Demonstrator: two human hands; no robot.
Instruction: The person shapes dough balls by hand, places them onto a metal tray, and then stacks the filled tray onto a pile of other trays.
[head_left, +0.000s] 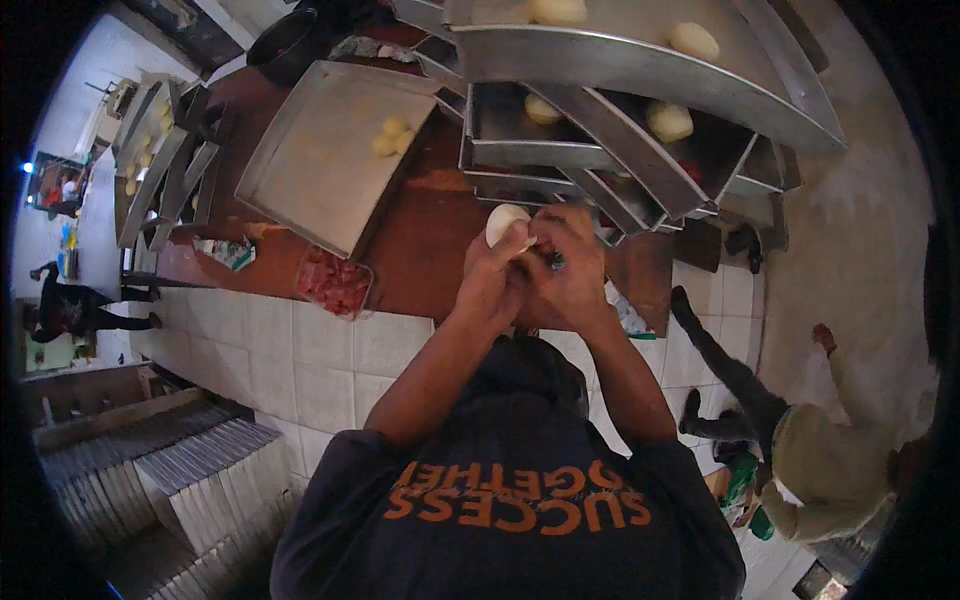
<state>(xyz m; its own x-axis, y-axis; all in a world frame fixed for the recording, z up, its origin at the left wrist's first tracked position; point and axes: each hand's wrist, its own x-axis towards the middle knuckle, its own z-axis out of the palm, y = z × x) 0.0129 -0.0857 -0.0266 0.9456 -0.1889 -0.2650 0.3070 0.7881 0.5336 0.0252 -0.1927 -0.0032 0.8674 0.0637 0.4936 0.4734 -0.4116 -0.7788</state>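
Over the front part of the brown table [440, 265], both my hands are together on one pale piece of dough [505, 222]. My left hand [490, 272] grips it between thumb and fingers. My right hand [568, 262] pinches the dough's right side, its fingers partly hidden. Left of my hands, a shallow metal tray [300, 165] carries several small dough balls [393, 137] near its right side. Closer to the table's front edge sits a clear plastic tub [368, 290] of red, chunky filling [330, 284].
Stacked metal trays [620, 55] with dough balls [670, 121] rise just beyond my hands to the right. More loaded trays [150, 175] stand at the table's left end. A dark round pan [283, 45] is at the back. A person [830, 470] is at the right.
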